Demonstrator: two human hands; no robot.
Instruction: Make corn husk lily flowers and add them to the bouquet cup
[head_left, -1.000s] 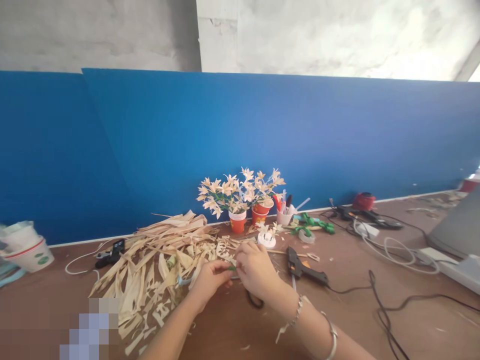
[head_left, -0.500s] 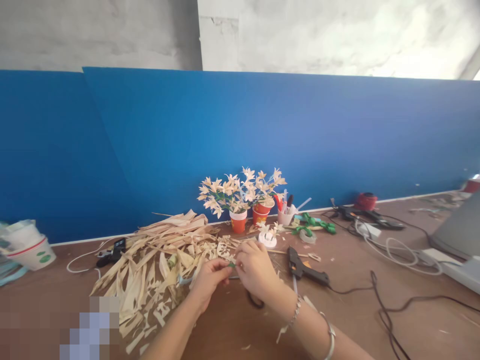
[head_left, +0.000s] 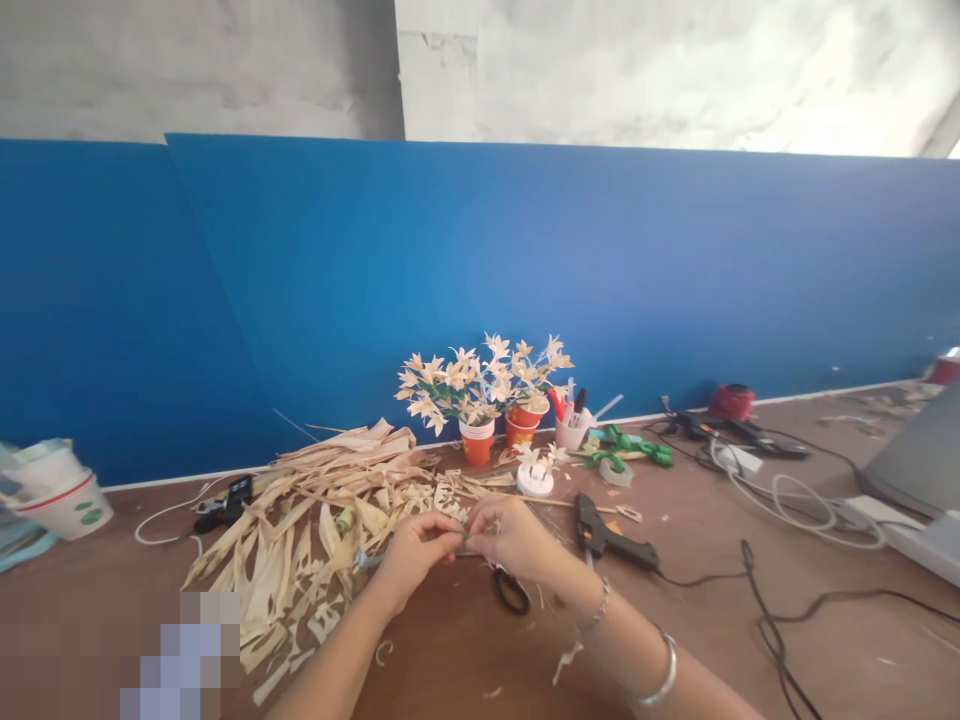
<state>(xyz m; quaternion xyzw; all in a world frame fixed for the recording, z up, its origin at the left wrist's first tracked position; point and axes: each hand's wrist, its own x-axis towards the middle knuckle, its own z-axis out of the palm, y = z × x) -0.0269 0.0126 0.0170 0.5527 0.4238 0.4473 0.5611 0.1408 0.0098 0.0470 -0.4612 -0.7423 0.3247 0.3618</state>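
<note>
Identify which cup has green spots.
The white, red-banded cup farthest left. The flower cups are red, and the small white cup beside them shows no green spots.

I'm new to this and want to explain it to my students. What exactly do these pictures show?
There is no machine here, just a person's bare left hand and right hand. Every picture comes from one camera on the person's head, looking forward and down.

Both hands' fingertips meet at a small green piece, too small to identify.

On the brown table, a heap of pale, dry-looking strips lies to the left and a black glue gun to the right. Beyond the hands, pale flowers stand in red cups.
</note>
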